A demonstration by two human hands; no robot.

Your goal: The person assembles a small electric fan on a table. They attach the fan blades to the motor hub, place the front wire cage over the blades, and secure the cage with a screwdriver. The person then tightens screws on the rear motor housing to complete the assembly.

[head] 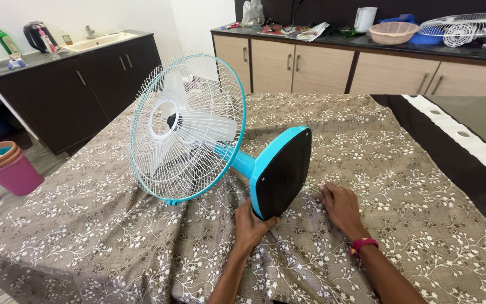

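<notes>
Fan (198, 129) lies tipped on its side just beyond both hands, whole with its grille on; left hand (250, 224) grips its base (281, 171), right hand (340, 204) presses flat on the patterned cloth (113, 236), holding nothing visible.

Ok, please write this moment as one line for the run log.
fan: lying on its side on cloth-covered table | left hand: grips base | right hand: flat on cloth

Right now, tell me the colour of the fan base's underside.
Black, rimmed in turquoise; head view.
</notes>
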